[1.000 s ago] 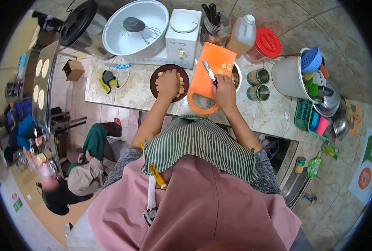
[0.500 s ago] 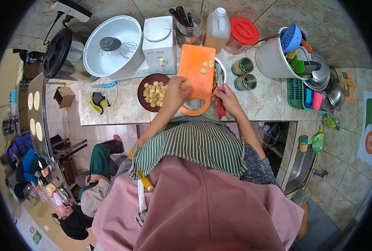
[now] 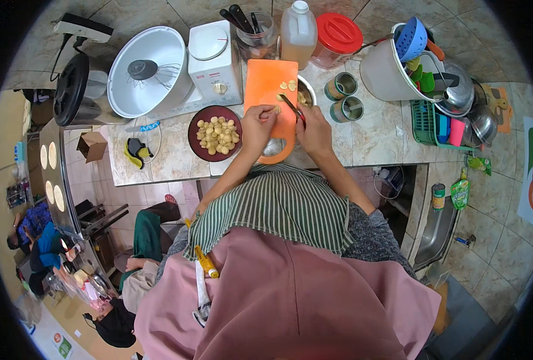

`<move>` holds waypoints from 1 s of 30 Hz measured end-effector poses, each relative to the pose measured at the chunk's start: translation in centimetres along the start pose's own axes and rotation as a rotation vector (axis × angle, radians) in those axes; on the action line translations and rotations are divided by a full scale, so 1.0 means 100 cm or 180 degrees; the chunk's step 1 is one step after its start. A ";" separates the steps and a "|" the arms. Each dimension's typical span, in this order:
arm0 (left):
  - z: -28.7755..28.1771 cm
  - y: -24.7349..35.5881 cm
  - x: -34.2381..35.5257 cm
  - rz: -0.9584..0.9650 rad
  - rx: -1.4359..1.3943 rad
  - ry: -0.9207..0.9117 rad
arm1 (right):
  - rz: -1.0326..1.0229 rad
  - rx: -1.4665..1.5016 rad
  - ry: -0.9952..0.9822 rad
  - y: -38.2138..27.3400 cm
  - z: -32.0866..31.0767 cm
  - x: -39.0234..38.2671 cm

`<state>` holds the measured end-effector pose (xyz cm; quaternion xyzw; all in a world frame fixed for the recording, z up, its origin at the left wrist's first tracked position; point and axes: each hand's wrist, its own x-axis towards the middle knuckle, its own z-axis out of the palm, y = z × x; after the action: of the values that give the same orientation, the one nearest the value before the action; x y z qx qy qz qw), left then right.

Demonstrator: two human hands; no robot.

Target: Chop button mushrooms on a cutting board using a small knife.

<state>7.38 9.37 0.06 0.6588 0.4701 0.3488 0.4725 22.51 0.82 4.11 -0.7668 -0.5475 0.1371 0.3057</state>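
An orange cutting board lies across a round bowl with pale pieces inside. Several pale slices rest on the board's far right part. My left hand is closed over the board, fingertips pinching a small pale piece that looks like a button mushroom. At the board's right edge, my right hand grips a red-handled knife, its dark blade pointing far left over the board. Left of the board, a dark red plate holds many round, pale button mushrooms.
Two open cans stand right of the bowl. Behind are a stand mixer, a knife jar, a jug and a red-lidded container. A white bucket and green basket stand right. Other people sit at far left.
My right hand has brought the knife from the board's right side up over the board. My left hand has moved closer to the blade with its pale piece. The view has shifted slightly.
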 end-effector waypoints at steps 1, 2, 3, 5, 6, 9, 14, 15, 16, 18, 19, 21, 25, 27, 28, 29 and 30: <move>0.003 0.000 0.001 -0.0328 -0.0182 0.0069 | -0.0012 0.0152 0.0162 0.002 -0.003 0.000; 0.004 -0.001 0.001 -0.0333 -0.0187 0.0074 | -0.0015 0.0149 0.0155 0.003 -0.006 -0.001; 0.004 -0.002 0.001 -0.0398 -0.0312 0.0105 | -0.0084 -0.0005 0.0054 0.003 -0.008 -0.001; 0.004 0.008 0.001 -0.0468 -0.0440 0.0116 | -0.0133 -0.0165 -0.0044 0.006 -0.010 -0.003; 0.005 0.013 0.002 -0.0539 -0.0411 0.0084 | -0.0420 -0.0233 0.0153 0.008 -0.009 -0.004; 0.007 0.019 0.001 -0.0597 -0.0397 0.0140 | -0.0813 -0.0338 0.0381 0.009 -0.002 -0.006; 0.014 0.014 -0.003 -0.0654 -0.0801 0.0328 | -0.1025 -0.0528 0.0321 0.004 -0.004 -0.009; 0.015 0.010 -0.003 -0.0630 -0.0728 0.0368 | -0.1112 -0.0551 0.0332 0.007 -0.002 -0.010; 0.014 0.013 -0.002 -0.0607 -0.0652 0.0402 | -0.1192 -0.0574 0.0344 0.009 -0.002 -0.010; 0.015 0.020 -0.002 -0.0695 -0.0594 0.0389 | -0.1170 -0.0551 0.0293 0.011 -0.001 -0.009; 0.014 0.025 -0.002 -0.0775 -0.0541 0.0371 | -0.1147 -0.0534 0.0252 0.011 -0.001 -0.009; 0.017 0.017 -0.001 -0.0683 -0.0557 0.0416 | -0.1169 -0.0483 0.0267 0.008 0.007 0.000; 0.022 -0.001 0.000 -0.0548 -0.0538 0.0462 | -0.0948 -0.0170 0.0073 0.010 0.017 0.008; 0.022 -0.003 -0.002 -0.0646 -0.0639 0.0496 | -0.0956 -0.0024 0.0123 0.023 0.009 -0.007; 0.022 -0.004 -0.003 -0.0746 -0.0751 0.0522 | -0.0957 0.0108 0.0171 0.029 0.002 -0.016; 0.022 -0.003 -0.003 -0.0743 -0.0756 0.0543 | -0.0978 0.0110 0.0165 0.032 -0.006 -0.022; 0.022 -0.003 -0.004 -0.0704 -0.0716 0.0581 | -0.0821 0.0054 0.0046 0.034 -0.013 -0.027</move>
<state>9.15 8.39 -0.90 0.5117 0.5386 0.4035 0.5341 24.77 -2.80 2.69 -0.6884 -0.6382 0.0958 0.3312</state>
